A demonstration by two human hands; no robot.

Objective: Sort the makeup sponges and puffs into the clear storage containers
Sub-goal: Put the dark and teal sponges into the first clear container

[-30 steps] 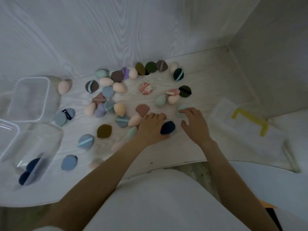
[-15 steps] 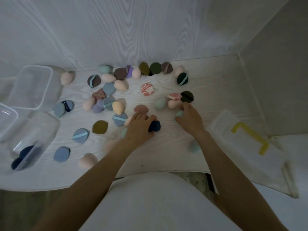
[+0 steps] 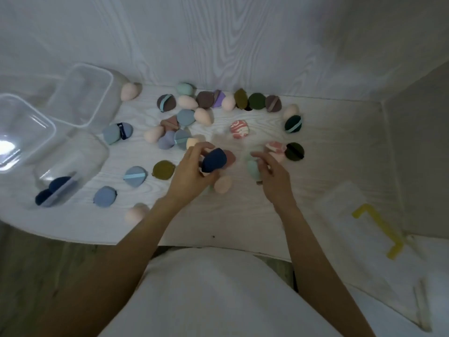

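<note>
Navy sponge (image 3: 213, 160): we hold it in our left hand (image 3: 192, 173), fingers closed around it, lifted just above the table (image 3: 315, 147) amid the scatter.
Right hand (image 3: 272, 176): we curl it around a pale mint sponge (image 3: 253, 169); motion blur leaves us unsure whether the grip is firm or only closing.
Near container (image 3: 70, 166): clear, tipped on its side at our left, with a few dark navy pieces (image 3: 54, 190) already inside.
Far container (image 3: 82, 96): clear and upright behind the first; we see nothing in it.
Flat clear piece (image 3: 21, 132): lies at the far left edge, probably a lid or a third tub; we cannot tell which.
Done so far: only the navy group has been started, we judge.
Left to sort: most of the pile, including the blue puffs (image 3: 134, 176) near the tipped container, peach sponges (image 3: 187, 102), olive and dark green puffs (image 3: 256, 100) along the back wall, and the pink marbled ones (image 3: 240, 128).
Likely destination: we judge the navy sponge belongs with its dark fellows in the near container, well apart to our left.
</note>
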